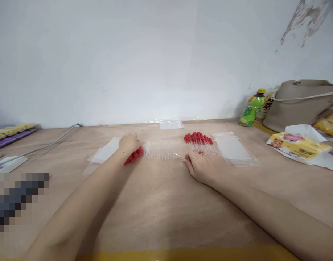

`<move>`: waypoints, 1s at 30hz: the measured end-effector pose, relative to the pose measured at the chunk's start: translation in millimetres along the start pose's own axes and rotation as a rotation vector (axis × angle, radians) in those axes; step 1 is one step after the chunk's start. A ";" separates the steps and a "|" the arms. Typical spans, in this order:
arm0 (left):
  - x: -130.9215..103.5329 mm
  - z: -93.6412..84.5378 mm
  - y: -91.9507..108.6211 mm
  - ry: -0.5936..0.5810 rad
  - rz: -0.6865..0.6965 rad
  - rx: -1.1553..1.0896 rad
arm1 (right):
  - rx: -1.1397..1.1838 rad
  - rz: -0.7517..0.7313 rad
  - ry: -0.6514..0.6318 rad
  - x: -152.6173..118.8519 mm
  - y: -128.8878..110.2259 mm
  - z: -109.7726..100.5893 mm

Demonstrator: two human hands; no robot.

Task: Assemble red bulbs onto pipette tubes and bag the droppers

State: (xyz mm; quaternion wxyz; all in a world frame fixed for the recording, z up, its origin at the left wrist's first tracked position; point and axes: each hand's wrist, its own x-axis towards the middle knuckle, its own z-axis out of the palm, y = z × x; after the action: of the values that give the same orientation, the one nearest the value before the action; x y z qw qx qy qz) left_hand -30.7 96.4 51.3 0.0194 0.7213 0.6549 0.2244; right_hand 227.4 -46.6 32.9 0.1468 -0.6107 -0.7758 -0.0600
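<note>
Clear row [163,150], hands at ends.
From here, I can't tell either grip: left hand [129,142] by red tips [134,156], right hand [200,166] opposite. I'd keep it flat.

Soft, fairly bright, cool light spreads over the wall [142,65] beyond the hands, while the table [155,206] on the near side of them is dimmer. The left forearm [82,203] casts a soft shadow to its right, and a darker one hugs the underside of the right forearm [253,203], suggesting light from above. Small glints catch the clear plastic tubes [163,150] between the left hand [129,142] and right hand [200,166], whose fine edges blur together. Wide-angle stretching pulls at the bag [288,105] far right of the hands; coarse pixelation [16,203] masks a patch left of the left forearm.
</note>
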 end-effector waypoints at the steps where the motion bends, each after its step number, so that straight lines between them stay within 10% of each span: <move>1: -1.5 -5.2 0.8 0.022 -0.022 0.028 | 0.002 -0.001 0.000 0.0 0.2 0.5; 7: -51.3 -6.9 18.6 0.273 0.311 -0.150 | 0.032 -0.054 0.054 -0.4 3.7 7.8; 13: -114.5 31.5 30.1 -0.008 0.556 -0.388 | 0.101 -0.177 0.169 3.2 13.7 32.9; 30: -111.5 41.9 43.6 -0.078 0.510 -0.456 | 0.174 -0.433 0.310 2.5 14.6 41.2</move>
State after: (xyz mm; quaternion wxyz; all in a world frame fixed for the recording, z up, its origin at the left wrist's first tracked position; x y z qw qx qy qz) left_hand 20.1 -4.9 -5.5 0.1482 0.8470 0.3852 0.3349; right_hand 234.6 -29.5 -6.7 0.2994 -0.3993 -0.8588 -0.1160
